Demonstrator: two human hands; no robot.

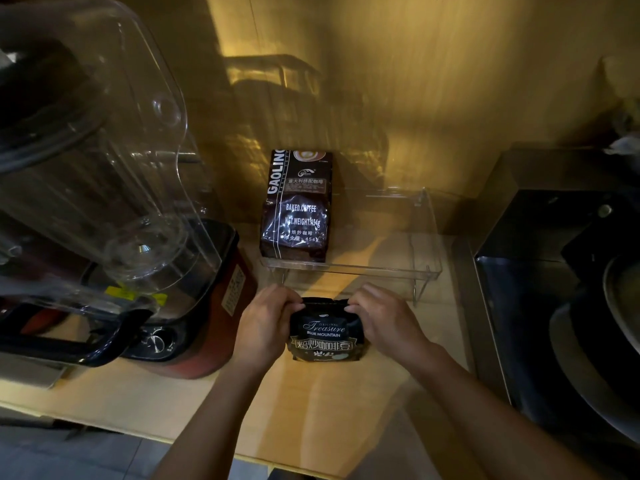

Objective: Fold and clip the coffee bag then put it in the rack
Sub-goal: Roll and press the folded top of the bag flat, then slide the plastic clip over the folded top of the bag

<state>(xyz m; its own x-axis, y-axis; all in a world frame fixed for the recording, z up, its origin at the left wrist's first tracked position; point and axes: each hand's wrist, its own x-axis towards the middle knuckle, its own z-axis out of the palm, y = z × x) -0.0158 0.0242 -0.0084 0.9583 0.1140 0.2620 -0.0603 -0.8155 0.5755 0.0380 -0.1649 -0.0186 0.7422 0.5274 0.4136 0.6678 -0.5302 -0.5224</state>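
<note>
Both hands, left hand (pixel 266 320) and right hand (pixel 384 317), pinch the coffee bag (pixel 325 336) top at lower centre; roll it down evenly, creasing tight.

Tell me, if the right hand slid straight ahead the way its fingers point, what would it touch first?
The right hand points left, gripping the small black Blue Mountain coffee bag's folded top. Going on, it would probably meet the left hand at the bag's other top corner, though depth is hard to judge.

Coffee bag (pixel 325 332) before rack (pixel 426 233), 1 bag (pixel 297 206) inside (left end), blender (pixel 114 209) left
</note>
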